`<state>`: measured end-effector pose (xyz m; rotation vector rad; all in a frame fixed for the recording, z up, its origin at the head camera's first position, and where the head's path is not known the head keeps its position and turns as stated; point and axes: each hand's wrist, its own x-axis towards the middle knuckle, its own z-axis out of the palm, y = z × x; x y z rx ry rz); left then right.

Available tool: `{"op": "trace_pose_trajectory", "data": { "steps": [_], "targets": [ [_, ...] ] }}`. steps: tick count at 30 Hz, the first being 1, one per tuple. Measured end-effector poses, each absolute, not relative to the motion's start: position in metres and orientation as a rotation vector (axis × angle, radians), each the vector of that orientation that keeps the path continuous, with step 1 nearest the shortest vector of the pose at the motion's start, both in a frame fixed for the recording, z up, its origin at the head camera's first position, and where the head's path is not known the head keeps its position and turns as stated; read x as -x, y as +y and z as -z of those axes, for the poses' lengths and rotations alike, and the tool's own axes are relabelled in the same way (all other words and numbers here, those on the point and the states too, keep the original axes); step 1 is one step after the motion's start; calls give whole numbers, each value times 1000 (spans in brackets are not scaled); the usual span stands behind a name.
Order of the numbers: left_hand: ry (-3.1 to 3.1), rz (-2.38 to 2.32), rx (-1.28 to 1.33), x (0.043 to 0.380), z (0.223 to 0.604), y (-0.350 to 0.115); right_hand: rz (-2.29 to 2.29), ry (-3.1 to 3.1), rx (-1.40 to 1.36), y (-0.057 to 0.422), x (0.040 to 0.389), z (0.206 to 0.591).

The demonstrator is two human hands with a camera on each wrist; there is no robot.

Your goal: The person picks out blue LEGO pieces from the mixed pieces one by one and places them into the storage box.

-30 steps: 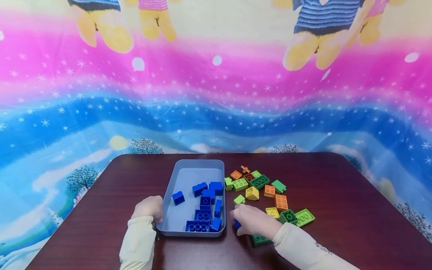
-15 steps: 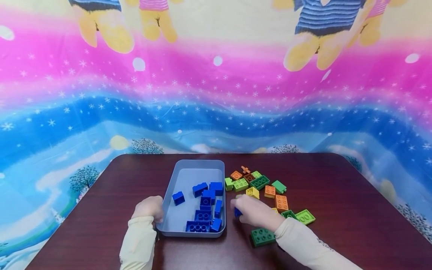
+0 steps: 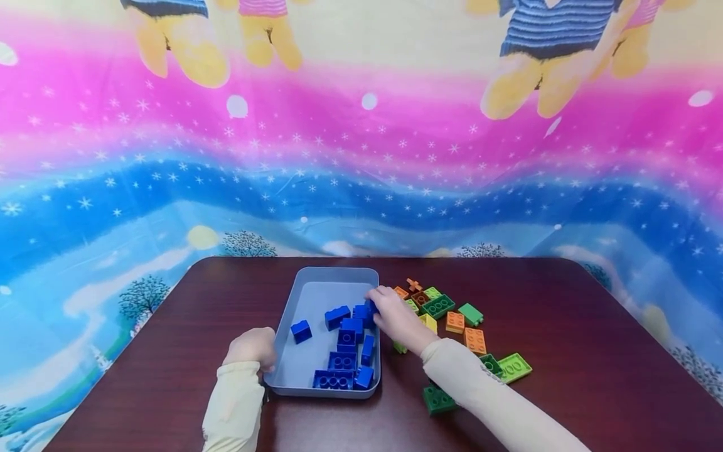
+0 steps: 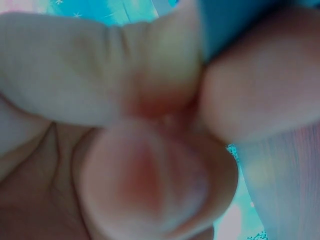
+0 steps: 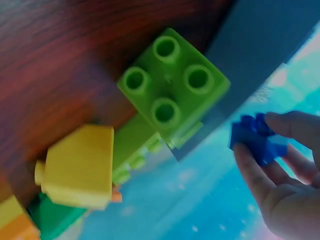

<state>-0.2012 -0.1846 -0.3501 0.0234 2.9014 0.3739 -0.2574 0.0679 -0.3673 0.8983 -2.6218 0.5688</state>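
Note:
My left hand pinches the left rim of a blue-grey plastic tray; the left wrist view shows the tray wall between thumb and fingers. Several blue toy building bricks lie in the tray, mostly along its right side. My right hand is at the tray's right rim, fingertips over the inside. Between its thumb and fingers it holds a small blue building brick, studs showing in the right wrist view. That brick is mostly hidden by the fingers in the head view.
Loose bricks lie right of the tray: a light green one, a yellow sloped one, orange ones, a dark green one and others. Some are under the right forearm. A printed cloth hangs behind the dark table.
My right hand has gone from the table beside the tray up and left to the tray's right rim, carrying the blue brick. The left hand has stayed on the tray.

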Motion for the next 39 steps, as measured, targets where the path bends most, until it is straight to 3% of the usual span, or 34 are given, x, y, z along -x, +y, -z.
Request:
{"op": "trace_pose_trajectory", "data": {
  "steps": [13, 34, 39],
  "targets": [
    [2916, -333, -17, 202, 350, -182, -535, -2620, -863, 44, 289, 383],
    [2939, -313, -47, 201, 351, -183, -115, -2910, -999, 44, 292, 390],
    [2921, -313, -19, 201, 350, -184, -188, -2919, -1007, 48, 291, 388]
  ]
}}
